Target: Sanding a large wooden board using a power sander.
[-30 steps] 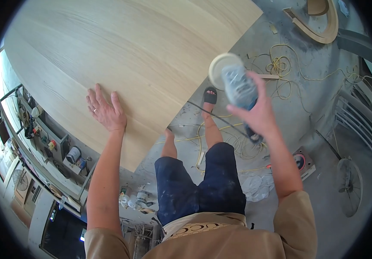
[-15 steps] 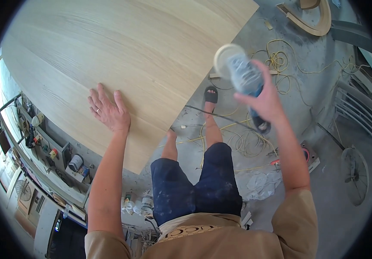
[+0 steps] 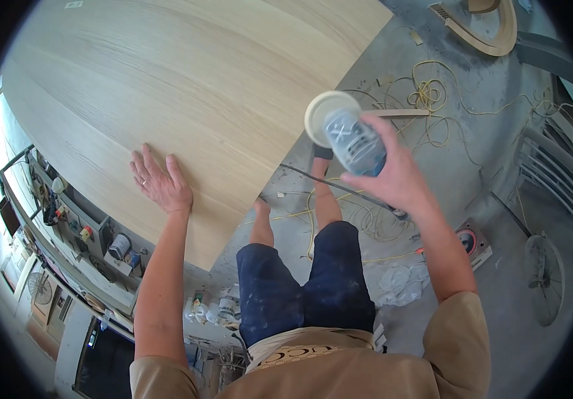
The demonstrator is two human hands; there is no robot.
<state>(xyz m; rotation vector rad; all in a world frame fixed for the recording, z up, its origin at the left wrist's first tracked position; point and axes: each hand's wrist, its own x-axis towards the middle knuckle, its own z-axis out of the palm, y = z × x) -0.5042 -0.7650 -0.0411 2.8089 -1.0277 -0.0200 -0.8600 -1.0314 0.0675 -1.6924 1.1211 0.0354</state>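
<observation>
A large pale wood-grain board (image 3: 187, 86) spreads across the upper left. My left hand (image 3: 160, 183) lies flat on it with the fingers spread, near the board's near edge. Off the board's right edge, my right hand (image 3: 403, 169) grips a round sander (image 3: 356, 143) by its body, which looks wrapped in clear plastic. The sander's pale disc pad (image 3: 320, 114) is tilted toward the board and overlaps its edge in view; whether they touch I cannot tell. A dark cord (image 3: 340, 179) runs below the sander.
Yellow cables (image 3: 429, 96) lie coiled on the grey floor. A curved wooden piece (image 3: 492, 40) is at the far right, above stacked curved parts (image 3: 556, 173). A round fan guard (image 3: 544, 279) and crumpled plastic sheet (image 3: 403, 282) lie lower right. Shelves with tools (image 3: 80, 226) stand left.
My right hand has brought the sander left and slightly nearer, so its pad now overlaps the board's edge in view. My left hand has shifted slightly nearer on the board.
</observation>
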